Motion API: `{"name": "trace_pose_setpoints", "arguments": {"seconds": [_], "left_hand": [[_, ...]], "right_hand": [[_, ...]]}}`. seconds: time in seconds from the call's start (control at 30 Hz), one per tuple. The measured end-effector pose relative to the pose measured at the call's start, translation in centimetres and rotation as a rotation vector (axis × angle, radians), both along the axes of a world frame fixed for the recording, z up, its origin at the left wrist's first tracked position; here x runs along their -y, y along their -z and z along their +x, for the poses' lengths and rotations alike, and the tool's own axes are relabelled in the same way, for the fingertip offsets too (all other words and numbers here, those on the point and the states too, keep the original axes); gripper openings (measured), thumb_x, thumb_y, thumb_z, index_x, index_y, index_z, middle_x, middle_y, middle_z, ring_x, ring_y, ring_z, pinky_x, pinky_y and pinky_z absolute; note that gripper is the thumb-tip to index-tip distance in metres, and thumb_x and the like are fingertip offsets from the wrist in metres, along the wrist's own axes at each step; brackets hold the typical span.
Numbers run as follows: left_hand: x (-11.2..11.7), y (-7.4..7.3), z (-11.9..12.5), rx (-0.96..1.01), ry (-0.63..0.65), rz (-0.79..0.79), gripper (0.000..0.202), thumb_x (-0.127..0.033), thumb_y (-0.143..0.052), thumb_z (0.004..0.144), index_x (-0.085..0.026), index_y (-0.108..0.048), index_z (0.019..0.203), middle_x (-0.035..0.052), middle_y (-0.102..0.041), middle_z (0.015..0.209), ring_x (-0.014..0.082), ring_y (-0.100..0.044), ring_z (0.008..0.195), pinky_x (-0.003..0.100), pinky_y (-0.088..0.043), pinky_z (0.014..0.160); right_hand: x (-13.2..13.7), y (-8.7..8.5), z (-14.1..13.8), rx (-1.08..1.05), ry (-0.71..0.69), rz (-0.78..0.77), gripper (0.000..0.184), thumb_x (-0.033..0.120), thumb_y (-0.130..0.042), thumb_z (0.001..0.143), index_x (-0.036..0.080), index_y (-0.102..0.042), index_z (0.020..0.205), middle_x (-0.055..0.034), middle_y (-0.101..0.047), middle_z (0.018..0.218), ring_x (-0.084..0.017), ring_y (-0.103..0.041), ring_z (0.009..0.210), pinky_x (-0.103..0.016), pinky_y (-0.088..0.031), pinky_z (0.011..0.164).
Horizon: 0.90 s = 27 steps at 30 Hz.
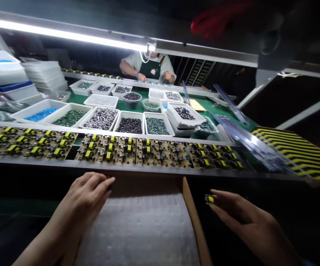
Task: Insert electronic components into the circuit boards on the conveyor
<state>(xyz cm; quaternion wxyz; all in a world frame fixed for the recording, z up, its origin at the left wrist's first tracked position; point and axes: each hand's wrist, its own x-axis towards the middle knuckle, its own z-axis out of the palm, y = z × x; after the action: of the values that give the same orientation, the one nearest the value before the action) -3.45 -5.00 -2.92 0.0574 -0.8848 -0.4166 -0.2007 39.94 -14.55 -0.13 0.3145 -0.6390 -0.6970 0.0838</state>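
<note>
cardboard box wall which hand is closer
Right. The right hand, pinching a yellow-topped component, is just right of the cardboard wall, apart from it. The left hand is farther off, across the white dimpled sheet.

You have a green bench [75, 98] carrying white trays [101, 118] of parts, clear plastic tubes [248, 144] at right, and circuit boards [107, 149] along its near edge.

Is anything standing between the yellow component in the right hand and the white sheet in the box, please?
Yes, the raised cardboard wall separates the yellow component, in the right hand, from the white sheet.
</note>
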Motion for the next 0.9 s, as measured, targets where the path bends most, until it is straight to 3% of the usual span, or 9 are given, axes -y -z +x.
{"name": "trace_pose_setpoints", "arguments": {"seconds": [0.07,0.17,0.33,0.53,0.7,0.9], "left_hand": [[1.2,-0.1,-0.1,-0.082,-0.027,-0.034,0.023,-0.022,-0.06,0.097,-0.023,-0.071,0.117,0.0064,-0.072,0.107,0.027,-0.063,0.104,0.04,-0.046,0.09],[3.1,0.5,-0.1,-0.126,-0.138,-0.057,0.021,-0.016,-0.064,0.092,-0.023,-0.076,0.108,0.0053,-0.075,0.104,0.0281,-0.065,0.105,0.042,-0.044,0.093],[5.4,1.6,-0.4,-0.093,-0.231,-0.067,0.024,-0.013,-0.065,0.091,-0.024,-0.077,0.108,0.004,-0.077,0.111,0.0257,-0.063,0.114,0.04,-0.04,0.104],[6.2,1.6,-0.4,-0.095,-0.235,-0.093,0.027,-0.011,-0.07,0.084,-0.025,-0.077,0.106,0.002,-0.078,0.118,0.0232,-0.065,0.113,0.037,-0.04,0.103],[6.3,1.0,0.3,-0.119,-0.276,-0.031,0.035,-0.011,-0.063,0.085,-0.022,-0.076,0.116,0.0028,-0.078,0.118,0.024,-0.064,0.114,0.039,-0.038,0.106],[6.6,0.9,0.4,-0.162,-0.272,0.024,0.034,-0.012,-0.055,0.089,-0.019,-0.077,0.112,0.0058,-0.079,0.113,0.0255,-0.061,0.118,0.039,-0.036,0.112]], "right_hand": [[-3.1,-1.7,-3.5,-0.037,-0.167,0.037,0.021,0.037,-0.075,0.092,0.026,-0.073,0.111,-0.0012,-0.079,0.094,-0.015,-0.075,0.07,-0.022,-0.064,0.066],[-8.1,-3.3,-9.5,-0.056,-0.482,0.152,0.016,0.028,-0.072,0.095,0.023,-0.073,0.11,-0.0051,-0.077,0.1,-0.013,-0.07,0.068,-0.023,-0.062,0.064],[-14.6,-3.4,-16.1,0.022,-0.62,0.155,0.02,0.023,-0.068,0.097,0.021,-0.073,0.115,-0.008,-0.074,0.107,-0.018,-0.073,0.086,-0.029,-0.063,0.076],[-17.5,-2.5,-17.6,0.234,-0.633,0.097,0.022,0.016,-0.07,0.094,0.019,-0.073,0.115,-0.0075,-0.072,0.104,-0.022,-0.073,0.092,-0.036,-0.061,0.085],[-17.8,-2.5,-18.2,0.34,-0.635,0.078,0.023,0.014,-0.069,0.094,0.015,-0.07,0.117,-0.0095,-0.072,0.102,-0.025,-0.073,0.091,-0.038,-0.062,0.083],[-17.9,-3.0,-18.9,0.385,-0.618,0.102,0.019,0.012,-0.071,0.092,0.015,-0.069,0.11,-0.0092,-0.074,0.1,-0.025,-0.074,0.091,-0.038,-0.062,0.083]]}}
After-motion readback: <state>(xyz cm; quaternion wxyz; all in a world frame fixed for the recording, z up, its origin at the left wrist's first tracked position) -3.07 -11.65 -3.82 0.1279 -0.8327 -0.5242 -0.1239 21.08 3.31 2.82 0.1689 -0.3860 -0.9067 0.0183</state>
